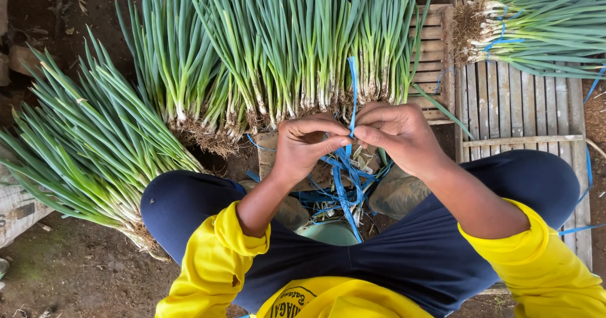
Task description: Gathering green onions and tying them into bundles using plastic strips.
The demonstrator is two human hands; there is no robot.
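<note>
Bare dirt floor, wooden slat pallets to the right, green onion bunches stacked roots-down in front. Left hand and right hand were both pinched shut on a blue plastic strip, held between the knees above a tangle of the same strips. Looked like separating one tie length. Next move probably needed a clean pull free, then a bunch in reach.
</note>
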